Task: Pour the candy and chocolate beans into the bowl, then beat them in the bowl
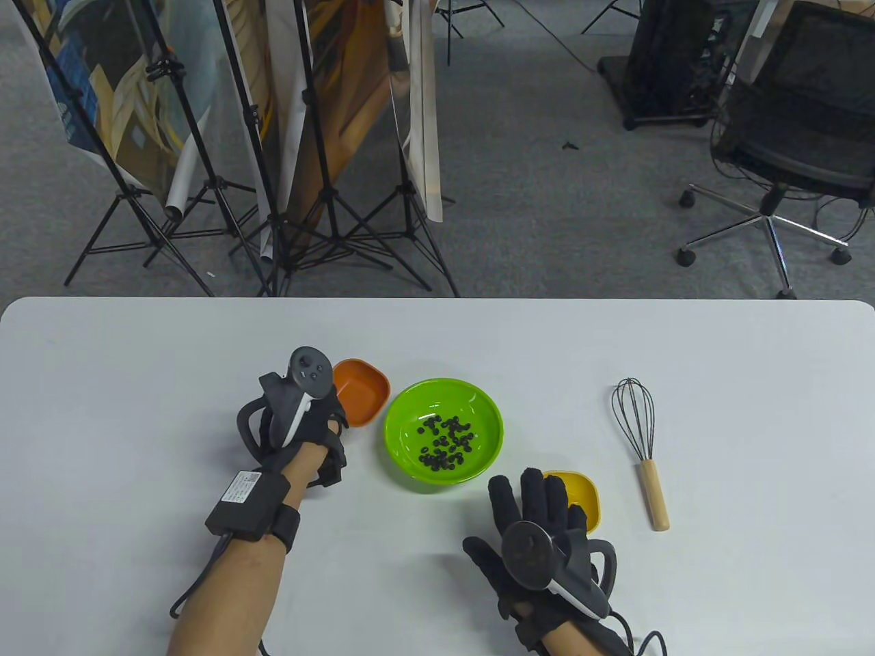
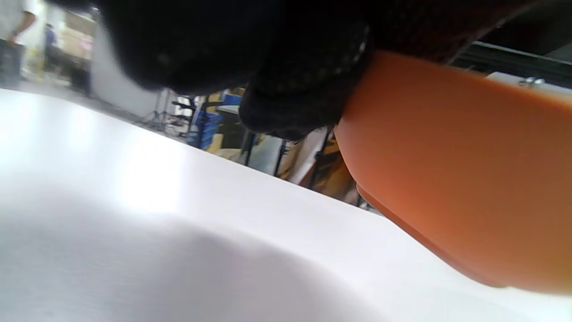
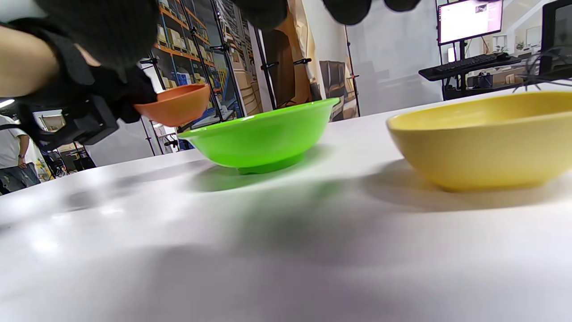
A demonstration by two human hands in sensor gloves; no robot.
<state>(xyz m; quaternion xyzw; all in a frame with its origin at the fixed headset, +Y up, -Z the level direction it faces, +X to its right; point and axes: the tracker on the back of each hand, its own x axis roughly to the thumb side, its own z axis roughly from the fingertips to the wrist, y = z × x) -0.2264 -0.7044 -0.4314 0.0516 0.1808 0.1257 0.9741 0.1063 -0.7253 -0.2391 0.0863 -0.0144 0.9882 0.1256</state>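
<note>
A green bowl [image 1: 410, 403] sits mid-table with dark chocolate beans [image 1: 448, 444] in its bottom. My left hand [image 1: 327, 418] grips the near rim of a small orange dish [image 1: 362, 391] just left of the bowl. The right wrist view shows the orange dish [image 3: 174, 106] held a little above the table beside the green bowl [image 3: 263, 138]. In the left wrist view my fingertips [image 2: 290, 98] curl over the orange dish [image 2: 469, 179]. My right hand [image 1: 540, 502] lies with straight fingers beside a yellow dish [image 1: 586, 493], partly covering it. I cannot see what is in the yellow dish [image 3: 482, 143].
A wire whisk [image 1: 642, 444] with a wooden handle lies on the white table [image 1: 137, 383] to the right of the yellow dish. Light stands and an office chair stand on the floor beyond the table's far edge.
</note>
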